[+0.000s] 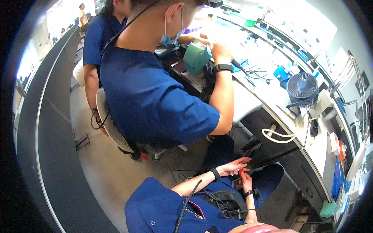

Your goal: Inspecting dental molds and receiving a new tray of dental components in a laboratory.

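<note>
Low in front of my lap, my left hand (pixel 232 167) reaches in from the left with its fingers stretched out. A dark band circles that wrist. Something small and whitish shows under its palm, too small to name. Just below and to the right, my right hand (pixel 246 181) is closed on a small red object (pixel 241 171), whose kind I cannot make out. The red object lies between the two hands, close to the left palm. A black pouch with cables (pixel 225 202) rests on my lap beneath the hands.
A co-worker in a blue shirt (pixel 155 97) sits close ahead, hands at a green container (pixel 195 57). Another person (pixel 93 42) is behind. A white bench (pixel 272 97) with a blue fan (pixel 302 87) runs along the right; a dark partition (pixel 42 128) stands left.
</note>
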Action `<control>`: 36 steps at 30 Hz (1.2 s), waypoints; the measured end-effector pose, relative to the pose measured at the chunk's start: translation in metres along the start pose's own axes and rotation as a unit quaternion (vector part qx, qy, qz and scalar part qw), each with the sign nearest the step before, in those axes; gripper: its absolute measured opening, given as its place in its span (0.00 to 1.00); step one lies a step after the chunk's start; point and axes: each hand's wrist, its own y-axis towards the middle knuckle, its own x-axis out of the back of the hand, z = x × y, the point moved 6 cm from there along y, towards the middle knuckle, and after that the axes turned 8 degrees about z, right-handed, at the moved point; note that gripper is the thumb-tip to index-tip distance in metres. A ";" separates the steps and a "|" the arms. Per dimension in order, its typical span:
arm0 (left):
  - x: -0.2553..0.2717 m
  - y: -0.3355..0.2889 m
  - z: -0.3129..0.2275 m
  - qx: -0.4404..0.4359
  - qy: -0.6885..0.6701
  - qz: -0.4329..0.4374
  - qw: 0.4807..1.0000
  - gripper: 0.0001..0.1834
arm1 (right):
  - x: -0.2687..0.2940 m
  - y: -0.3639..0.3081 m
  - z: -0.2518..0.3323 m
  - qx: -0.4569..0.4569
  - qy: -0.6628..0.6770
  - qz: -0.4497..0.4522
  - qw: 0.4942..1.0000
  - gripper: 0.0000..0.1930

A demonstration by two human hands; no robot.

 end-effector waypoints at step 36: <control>0.038 0.012 0.026 0.018 -0.128 -0.079 0.989 0.16 | -0.015 0.000 -0.011 -0.108 0.092 0.096 0.985 0.24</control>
